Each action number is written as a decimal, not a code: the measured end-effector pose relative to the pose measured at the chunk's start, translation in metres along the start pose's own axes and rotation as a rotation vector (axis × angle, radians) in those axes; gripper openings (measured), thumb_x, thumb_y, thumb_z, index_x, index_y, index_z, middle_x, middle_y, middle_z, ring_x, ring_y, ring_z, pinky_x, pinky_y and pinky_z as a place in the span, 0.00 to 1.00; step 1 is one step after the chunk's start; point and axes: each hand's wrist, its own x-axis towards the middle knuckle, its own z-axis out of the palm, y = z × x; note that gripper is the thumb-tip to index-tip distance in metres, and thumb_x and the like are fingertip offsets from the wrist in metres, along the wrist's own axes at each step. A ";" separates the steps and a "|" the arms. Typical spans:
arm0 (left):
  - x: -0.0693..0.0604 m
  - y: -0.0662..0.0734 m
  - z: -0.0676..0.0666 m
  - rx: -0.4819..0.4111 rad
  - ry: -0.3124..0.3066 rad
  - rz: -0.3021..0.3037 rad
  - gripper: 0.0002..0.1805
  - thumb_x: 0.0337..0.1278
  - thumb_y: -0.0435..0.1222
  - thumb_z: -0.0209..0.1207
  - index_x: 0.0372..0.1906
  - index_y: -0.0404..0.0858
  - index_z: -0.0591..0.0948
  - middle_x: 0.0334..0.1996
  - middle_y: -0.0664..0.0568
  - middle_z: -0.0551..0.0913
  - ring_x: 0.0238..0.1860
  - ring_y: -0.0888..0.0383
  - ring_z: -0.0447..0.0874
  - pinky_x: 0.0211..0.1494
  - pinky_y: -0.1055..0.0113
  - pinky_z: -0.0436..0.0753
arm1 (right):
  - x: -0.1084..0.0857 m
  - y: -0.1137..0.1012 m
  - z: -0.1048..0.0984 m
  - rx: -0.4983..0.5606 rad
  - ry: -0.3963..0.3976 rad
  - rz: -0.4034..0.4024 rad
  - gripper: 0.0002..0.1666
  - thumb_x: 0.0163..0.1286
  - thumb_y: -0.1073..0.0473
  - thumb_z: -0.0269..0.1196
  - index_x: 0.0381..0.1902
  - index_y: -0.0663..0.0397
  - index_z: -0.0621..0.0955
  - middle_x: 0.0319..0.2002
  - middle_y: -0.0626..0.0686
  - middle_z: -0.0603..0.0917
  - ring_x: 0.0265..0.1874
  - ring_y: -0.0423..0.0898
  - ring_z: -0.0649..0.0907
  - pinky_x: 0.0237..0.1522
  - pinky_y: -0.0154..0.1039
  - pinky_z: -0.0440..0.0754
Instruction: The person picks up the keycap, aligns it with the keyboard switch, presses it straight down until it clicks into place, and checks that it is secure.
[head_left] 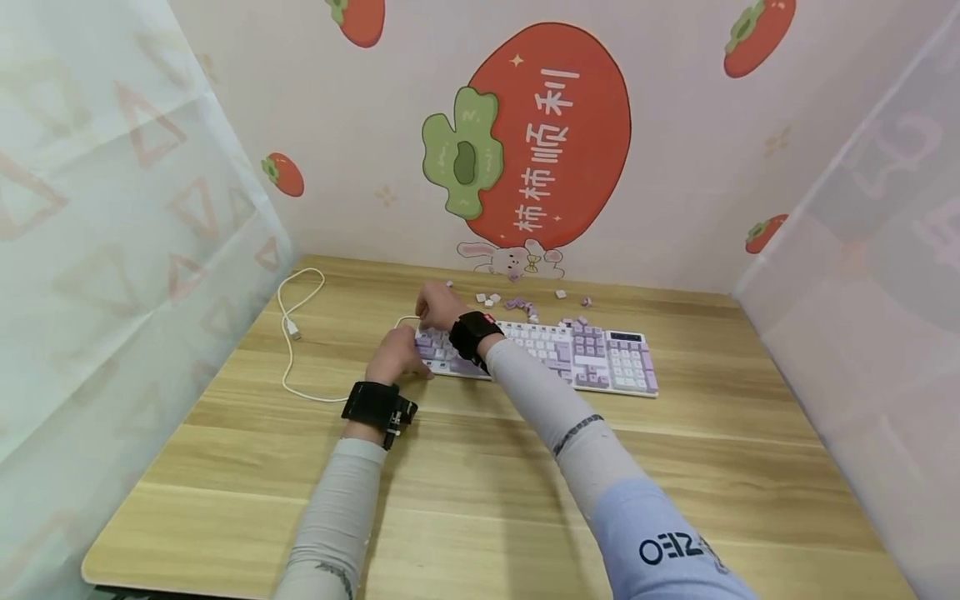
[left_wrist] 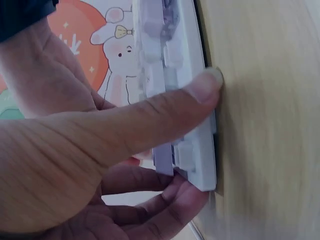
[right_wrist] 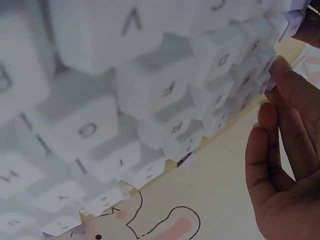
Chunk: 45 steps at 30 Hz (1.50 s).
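Note:
A white and lilac keyboard (head_left: 551, 343) lies across the table. My left hand (head_left: 394, 357) grips its left end. In the left wrist view the thumb (left_wrist: 150, 122) lies along the near edge, and other fingers curl round the end. My right hand (head_left: 438, 306) is at the far left corner of the keyboard. The right wrist view has its thumb and finger pinching a purple keycap (right_wrist: 270, 82) at the edge; the fingertips are partly hidden there. White lettered keys (right_wrist: 90, 125) fill much of that view.
Loose purple keycaps (head_left: 517, 304) and white keycaps (head_left: 482, 297) lie scattered behind the keyboard. A white USB cable (head_left: 285, 333) loops over the table's left side. The wooden table (head_left: 450, 492) meets a printed back wall (head_left: 675, 167) and side curtains.

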 end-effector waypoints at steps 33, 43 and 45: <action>-0.001 0.004 0.010 0.038 0.044 0.026 0.38 0.34 0.36 0.81 0.51 0.20 0.76 0.46 0.34 0.80 0.43 0.47 0.76 0.54 0.52 0.80 | -0.006 0.063 -0.025 0.097 -0.034 -0.065 0.10 0.72 0.67 0.63 0.45 0.66 0.88 0.42 0.60 0.89 0.41 0.49 0.85 0.47 0.37 0.82; 0.006 0.007 0.006 0.069 0.008 0.007 0.40 0.35 0.38 0.83 0.52 0.20 0.76 0.44 0.36 0.79 0.42 0.47 0.74 0.53 0.52 0.79 | -0.030 0.119 -0.075 -0.143 0.024 0.356 0.15 0.72 0.65 0.62 0.54 0.65 0.84 0.57 0.62 0.83 0.57 0.58 0.80 0.59 0.49 0.80; 0.006 0.008 0.005 0.063 0.002 0.010 0.40 0.35 0.37 0.83 0.52 0.20 0.75 0.44 0.36 0.79 0.42 0.47 0.74 0.52 0.52 0.79 | -0.035 0.127 -0.077 -0.205 -0.010 0.390 0.14 0.72 0.63 0.63 0.52 0.65 0.85 0.55 0.62 0.84 0.54 0.57 0.81 0.58 0.47 0.80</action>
